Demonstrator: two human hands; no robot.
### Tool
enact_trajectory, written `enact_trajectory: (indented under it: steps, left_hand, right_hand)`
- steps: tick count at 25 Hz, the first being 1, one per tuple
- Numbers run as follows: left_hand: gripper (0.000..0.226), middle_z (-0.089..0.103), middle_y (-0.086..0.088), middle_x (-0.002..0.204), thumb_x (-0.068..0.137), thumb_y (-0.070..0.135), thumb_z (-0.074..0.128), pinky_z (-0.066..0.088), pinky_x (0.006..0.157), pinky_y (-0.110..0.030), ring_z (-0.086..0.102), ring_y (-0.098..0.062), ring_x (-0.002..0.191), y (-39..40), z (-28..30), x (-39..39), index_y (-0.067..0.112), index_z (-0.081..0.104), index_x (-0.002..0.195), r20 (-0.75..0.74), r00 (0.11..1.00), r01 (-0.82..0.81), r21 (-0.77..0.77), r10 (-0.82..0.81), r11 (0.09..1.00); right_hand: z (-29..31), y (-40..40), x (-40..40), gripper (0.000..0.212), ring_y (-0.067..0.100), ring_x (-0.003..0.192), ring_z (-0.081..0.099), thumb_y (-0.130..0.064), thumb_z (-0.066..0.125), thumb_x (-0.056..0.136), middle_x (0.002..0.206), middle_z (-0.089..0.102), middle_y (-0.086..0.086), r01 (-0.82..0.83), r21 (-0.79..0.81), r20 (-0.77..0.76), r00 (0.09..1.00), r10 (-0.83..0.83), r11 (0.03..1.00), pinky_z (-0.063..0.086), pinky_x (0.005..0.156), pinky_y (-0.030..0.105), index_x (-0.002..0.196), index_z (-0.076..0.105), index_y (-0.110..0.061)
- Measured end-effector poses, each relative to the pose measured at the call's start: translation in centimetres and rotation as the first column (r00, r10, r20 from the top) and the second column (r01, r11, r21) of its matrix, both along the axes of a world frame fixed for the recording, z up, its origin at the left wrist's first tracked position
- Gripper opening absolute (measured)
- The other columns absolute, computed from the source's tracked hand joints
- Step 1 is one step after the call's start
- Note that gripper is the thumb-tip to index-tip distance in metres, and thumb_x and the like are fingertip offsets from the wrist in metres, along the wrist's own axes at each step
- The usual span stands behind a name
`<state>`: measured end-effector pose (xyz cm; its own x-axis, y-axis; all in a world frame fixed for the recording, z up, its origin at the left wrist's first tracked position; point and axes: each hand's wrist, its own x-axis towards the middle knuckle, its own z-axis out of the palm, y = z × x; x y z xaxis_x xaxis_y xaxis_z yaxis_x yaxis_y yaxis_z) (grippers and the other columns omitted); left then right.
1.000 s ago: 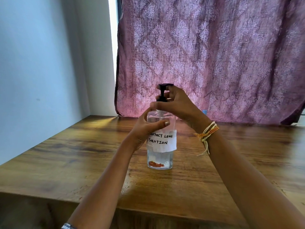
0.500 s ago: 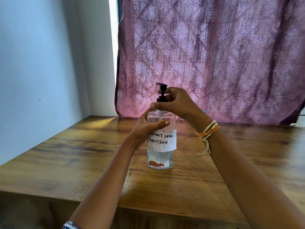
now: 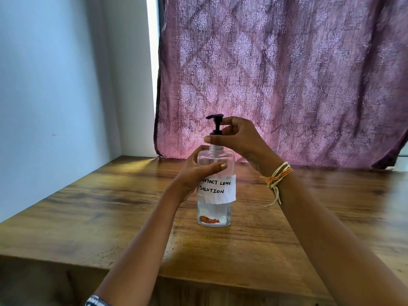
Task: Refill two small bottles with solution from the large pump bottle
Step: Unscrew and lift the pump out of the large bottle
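The big bottle (image 3: 214, 186) stands upright on the wooden surface (image 3: 287, 228), near the middle. It is clear, with a white label that reads "contact lens solution". There is only a little liquid at the bottom, and something small and orange-red lies down there too; I cannot tell what it is.

The left hand (image 3: 198, 171) is wrapped round the shoulder of the bottle, with the thumb across the front, holding it steady. The right hand (image 3: 238, 140) is curled round the black collar of the pump (image 3: 215, 124), at the bottle's neck. Its fingers pinch the collar, and the pump head pokes up above them. A bit of the clear neck shows under the collar.

It looks like the person is working on the pump top, twisting it. I cannot tell if it is going on or coming off.

No small bottles can be seen anywhere. So the pictures do not show whether they are filled yet. If the top is coming off, the job is near its start, and both small bottles are left to fill. If it is going back on, the filling may be over. A few wet drops (image 3: 170, 248) sit on the surface in front of the bottle, which hints that some liquid was spilled.

A purple curtain (image 3: 287, 74) hangs behind.
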<state>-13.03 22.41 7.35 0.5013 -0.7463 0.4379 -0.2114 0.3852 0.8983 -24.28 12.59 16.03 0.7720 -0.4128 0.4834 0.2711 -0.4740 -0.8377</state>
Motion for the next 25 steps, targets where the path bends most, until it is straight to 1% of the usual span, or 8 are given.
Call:
enact_trajectory:
  steps: [2, 5, 8, 10, 13, 17, 20, 25]
  left_hand:
    - [0.062, 0.069, -0.018, 0.107, 0.06, 0.027, 0.084, 0.055, 0.088, -0.048, 0.067, -0.034, 0.096, 0.0, 0.0, 0.0, 0.014, 0.058, 0.115, 0.005, 1.0, -0.02, 0.008, 0.02, 1.0]
    - [0.06, 0.07, -0.015, 0.104, 0.061, 0.027, 0.084, 0.056, 0.085, -0.045, 0.067, -0.031, 0.094, 0.0, 0.0, 0.0, 0.016, 0.059, 0.114, 0.006, 1.0, -0.014, 0.005, 0.014, 1.0]
    - [0.063, 0.071, -0.015, 0.105, 0.061, 0.028, 0.084, 0.057, 0.084, -0.044, 0.068, -0.031, 0.095, 0.0, 0.0, -0.1, 0.015, 0.058, 0.116, 0.008, 1.0, 0.001, 0.006, -0.001, 1.0]
    - [0.06, 0.071, -0.014, 0.105, 0.06, 0.029, 0.084, 0.058, 0.082, -0.042, 0.069, -0.031, 0.094, 0.1, 0.0, -0.2, 0.018, 0.059, 0.113, 0.009, 1.0, 0.0, 0.013, 0.0, 1.0]
    - [0.052, 0.072, -0.01, 0.1, 0.059, 0.028, 0.084, 0.057, 0.077, -0.038, 0.07, -0.028, 0.092, 0.2, 0.1, -0.3, 0.023, 0.061, 0.106, -0.004, 1.0, 0.004, 0.009, -0.004, 1.0]
    - [0.056, 0.07, -0.017, 0.106, 0.059, 0.028, 0.084, 0.057, 0.083, -0.044, 0.069, -0.032, 0.094, 0.2, 0.1, -0.3, 0.02, 0.06, 0.11, -0.008, 1.0, 0.0, 0.012, 0.0, 1.0]
    - [0.058, 0.071, -0.016, 0.103, 0.058, 0.029, 0.084, 0.058, 0.078, -0.041, 0.07, -0.03, 0.09, 0.2, 0.2, -0.4, 0.02, 0.06, 0.109, -0.008, 1.0, 0.003, 0.014, -0.003, 1.0]
    - [0.061, 0.072, -0.013, 0.101, 0.055, 0.03, 0.085, 0.058, 0.073, -0.037, 0.071, -0.027, 0.088, 0.1, 0.1, -0.2, 0.019, 0.058, 0.109, -0.02, 1.0, -0.007, 0.019, 0.008, 1.0]
  right_hand:
    - [0.0, -0.2, -0.2, 0.054, 0.029, 0.09, 0.071, -0.003, 0.081, 0.069, 0.097, 0.072, 0.021, -0.012, 0.043, 0.029, 1.0, 0.011, 0.999, 0.056, 0.086, 0.038, 0.119, 0.059, -0.001]
    - [-0.1, -0.2, -0.5, 0.049, 0.027, 0.098, 0.069, 0.007, 0.069, 0.078, 0.106, 0.07, 0.02, -0.126, 0.07, 0.021, 0.992, 0.125, 0.99, 0.055, 0.092, 0.038, 0.124, 0.057, -0.005]
    - [0.0, 0.1, -0.4, 0.057, 0.021, 0.092, 0.068, -0.002, 0.077, 0.074, 0.099, 0.07, 0.013, -0.079, -0.014, -0.011, 0.997, 0.079, 0.997, 0.055, 0.087, 0.033, 0.127, 0.056, -0.006]
    - [0.0, 0.2, -0.2, 0.058, 0.021, 0.085, 0.068, -0.006, 0.081, 0.071, 0.092, 0.07, 0.013, -0.019, 0.009, 0.004, 1.0, 0.019, 1.0, 0.056, 0.081, 0.031, 0.123, 0.057, -0.003]
    - [-0.1, 0.0, -0.4, 0.047, 0.02, 0.077, 0.068, 0.0, 0.075, 0.076, 0.09, 0.069, 0.017, -0.067, 0.064, 0.031, 0.997, 0.065, 0.996, 0.055, 0.071, 0.024, 0.12, 0.058, -0.002]
    - [-0.1, -0.4, -0.4, 0.046, 0.023, 0.091, 0.068, 0.003, 0.071, 0.079, 0.104, 0.069, 0.019, -0.162, 0.064, 0.017, 0.987, 0.162, 0.985, 0.055, 0.088, 0.033, 0.122, 0.057, -0.007]
    - [-0.1, -0.4, -0.2, 0.051, 0.021, 0.084, 0.071, -0.006, 0.081, 0.07, 0.095, 0.073, 0.015, -0.055, -0.02, -0.004, 0.998, 0.055, 0.998, 0.057, 0.082, 0.032, 0.116, 0.06, -0.004]
    - [1.1, -1.1, -0.3, 0.029, 0.015, 0.083, 0.071, 0.0, 0.079, 0.07, 0.088, 0.073, 0.006, -0.091, 0.128, 0.156, 0.985, 0.071, 0.988, 0.055, 0.078, 0.023, 0.095, 0.068, -0.009]
